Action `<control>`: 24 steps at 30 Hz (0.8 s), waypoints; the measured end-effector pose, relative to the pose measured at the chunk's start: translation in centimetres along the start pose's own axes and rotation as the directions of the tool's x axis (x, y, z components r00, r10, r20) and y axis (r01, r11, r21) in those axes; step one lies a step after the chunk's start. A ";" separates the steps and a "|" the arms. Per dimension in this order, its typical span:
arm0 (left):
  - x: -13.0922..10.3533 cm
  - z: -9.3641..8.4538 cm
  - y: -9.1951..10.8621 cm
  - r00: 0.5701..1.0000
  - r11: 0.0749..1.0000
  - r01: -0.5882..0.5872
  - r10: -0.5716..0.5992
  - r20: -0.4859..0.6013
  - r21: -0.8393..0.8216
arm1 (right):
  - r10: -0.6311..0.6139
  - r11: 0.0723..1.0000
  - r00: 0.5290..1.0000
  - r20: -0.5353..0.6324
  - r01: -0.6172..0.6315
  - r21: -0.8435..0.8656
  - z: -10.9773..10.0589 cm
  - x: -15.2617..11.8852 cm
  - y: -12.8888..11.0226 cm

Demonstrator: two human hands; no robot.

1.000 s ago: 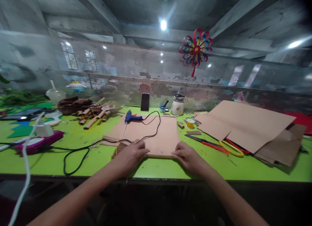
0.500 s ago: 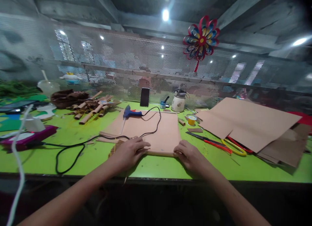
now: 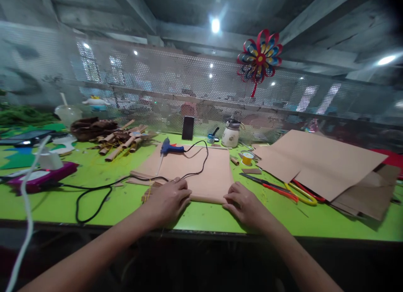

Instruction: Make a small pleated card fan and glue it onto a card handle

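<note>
A sheet of brown paper [image 3: 210, 170] lies on the green table, its near edge rolled into a narrow tube [image 3: 208, 198]. My left hand [image 3: 171, 199] grips the left part of this rolled edge, fingers bent together. At the right end of the roll, my right hand [image 3: 242, 202] pinches it between thumb and fingers. A blue glue gun [image 3: 171, 147] rests on the far part of the sheet, and its black cord loops across the paper. Beside my left hand, thin brown strips [image 3: 147, 193] are partly covered.
Scissors [image 3: 283, 191] and a yellow tape roll [image 3: 247, 159] lie right of the sheet, near large brown sheets [image 3: 327, 162]. Paper tubes [image 3: 121, 143] and a purple power strip [image 3: 47, 177] are left. A jar [image 3: 231, 134] and phone [image 3: 188, 128] stand behind.
Both hands remain at the rolled edge; my left hand's fingers have drawn in slightly and my right fingers have shifted a little. The whole view has moved slightly.
</note>
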State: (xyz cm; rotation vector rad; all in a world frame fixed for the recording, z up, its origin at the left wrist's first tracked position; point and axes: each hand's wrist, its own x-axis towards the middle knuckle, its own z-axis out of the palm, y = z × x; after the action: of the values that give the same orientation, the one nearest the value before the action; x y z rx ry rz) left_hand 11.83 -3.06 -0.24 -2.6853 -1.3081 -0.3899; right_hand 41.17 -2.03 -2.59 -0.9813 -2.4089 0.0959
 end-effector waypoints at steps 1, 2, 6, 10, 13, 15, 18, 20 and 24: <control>0.0 0.1 -0.1 1.000 1.000 -0.008 0.008 -0.011 -0.004 | 0.006 1.000 1.000 0.004 -0.006 0.003 0.0 0.0 0.1; -0.1 0.3 -0.2 1.000 1.000 -0.014 0.014 -0.022 -0.005 | 0.012 1.000 1.000 0.007 -0.012 0.006 0.1 -0.1 0.1; 0.1 1.1 -0.8 0.998 1.000 -0.021 0.022 -0.066 0.007 | 0.027 1.000 0.999 0.016 -0.027 0.004 0.4 -0.1 0.4; 0.3 1.6 -1.3 0.995 0.999 -0.046 0.046 -0.083 0.004 | 0.022 1.000 0.999 0.027 -0.022 -0.011 0.5 0.0 0.6; 0.3 1.5 -1.6 0.993 0.996 -0.089 0.089 -0.072 0.008 | 0.023 1.000 0.999 0.029 -0.022 -0.012 0.4 0.0 0.6; 0.1 1.3 -1.7 0.992 0.994 -0.112 0.112 -0.058 0.011 | 0.014 1.000 0.999 0.030 -0.014 -0.002 0.3 -0.1 0.6; -0.4 1.2 -1.7 0.989 0.990 -0.139 0.138 -0.050 -0.009 | -0.010 1.000 0.999 0.033 0.009 0.025 0.0 -0.3 0.6; -0.8 1.2 -1.7 0.987 0.987 -0.156 0.154 -0.051 -0.039 | -0.027 0.998 0.999 0.041 0.025 0.049 -0.2 -0.3 0.5; -1.2 1.3 -1.4 0.982 0.984 -0.176 0.174 -0.074 -0.032 | -0.046 0.996 0.997 0.057 0.041 0.084 -0.5 -0.3 0.4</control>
State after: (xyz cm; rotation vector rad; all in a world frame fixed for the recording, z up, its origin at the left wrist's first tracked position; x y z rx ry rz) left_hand 10.25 -2.83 -1.80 -2.7622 -1.0458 -0.4883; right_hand 41.84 -2.01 -2.40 -0.8996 -2.4574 0.2103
